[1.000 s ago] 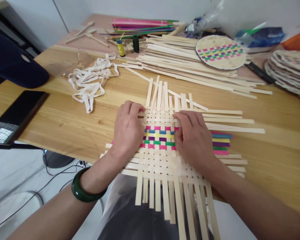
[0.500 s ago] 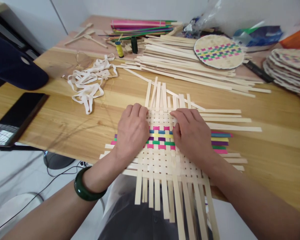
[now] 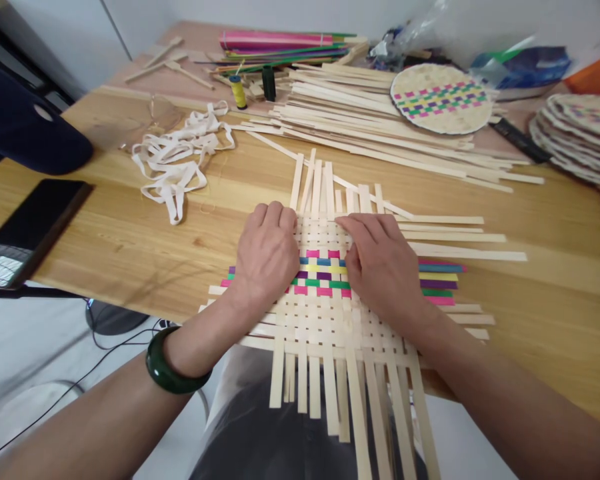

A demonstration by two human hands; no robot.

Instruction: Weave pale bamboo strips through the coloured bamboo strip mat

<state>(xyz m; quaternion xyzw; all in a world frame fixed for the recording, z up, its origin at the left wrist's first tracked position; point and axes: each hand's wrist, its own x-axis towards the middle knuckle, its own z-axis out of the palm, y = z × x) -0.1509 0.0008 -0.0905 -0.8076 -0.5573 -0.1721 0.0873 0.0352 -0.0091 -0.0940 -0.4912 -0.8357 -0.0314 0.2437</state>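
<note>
Woven mat (image 3: 320, 323) of pale flat strips lies at the near edge of the worktop (image 3: 540, 320), in front of the person, its loose ends hanging past that edge toward six o'clock, over the lap. Across its middle runs a band of coloured strips (image 3: 324, 269): pink, blue, yellow, purple, green and pink, counted from the far side. Their ends stick out at three and nine o'clock.

Between nine and ten o'clock on the mat, the left hand (image 3: 269, 253) presses down with its fingers curled; the fingertips are mostly hidden, so whether they pinch a strip I cannot tell. A dark green bangle (image 3: 156, 360) circles that wrist. Between two and three o'clock, the right hand (image 3: 383, 267) lies over the weave, its fingers bent and forefinger reaching to the far rows; its grip on any strip cannot be told either.

Seen from the mat, crumpled white tape (image 3: 173, 190) lies at ten o'clock, a yellow spool (image 3: 238, 93) at eleven, a pile of loose pale strips (image 3: 340, 123) at twelve, a round woven disc (image 3: 443, 120) at one and a stack of discs (image 3: 570, 150) at two.
</note>
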